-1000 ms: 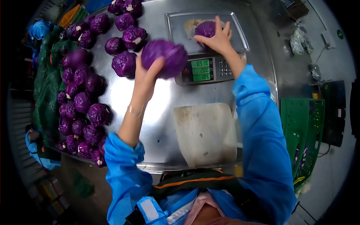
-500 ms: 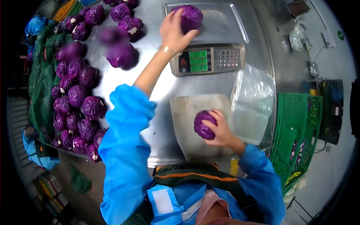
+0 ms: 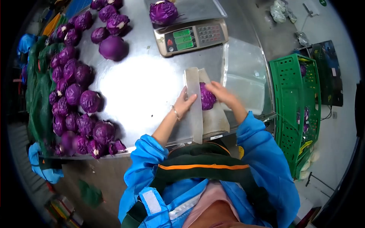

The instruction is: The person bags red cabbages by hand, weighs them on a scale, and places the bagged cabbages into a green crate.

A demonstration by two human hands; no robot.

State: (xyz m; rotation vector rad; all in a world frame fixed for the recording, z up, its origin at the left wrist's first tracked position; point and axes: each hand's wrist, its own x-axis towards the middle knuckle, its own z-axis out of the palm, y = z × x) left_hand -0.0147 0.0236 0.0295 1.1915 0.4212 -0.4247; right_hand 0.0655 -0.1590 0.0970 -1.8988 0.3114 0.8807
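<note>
A small red cabbage sits on a beige sheet near the table's front edge. The sheet's left side is lifted and folded up beside the cabbage, partly covering it. My left hand grips that raised flap, thumb in front and fingers behind it. From the right, my right hand holds the cabbage at its upper right side, slightly blurred. Farther off, another red cabbage rests on the pan of a digital scale with green displays.
Many loose red cabbages crowd the left of the metal table, beside green netting. Clear plastic bags lie at the right edge. A green crate stands beyond them.
My left hand has let go of the cabbage on the scale and come back to the sheet, whose left side is now folded up. My right hand stays at the small cabbage.
</note>
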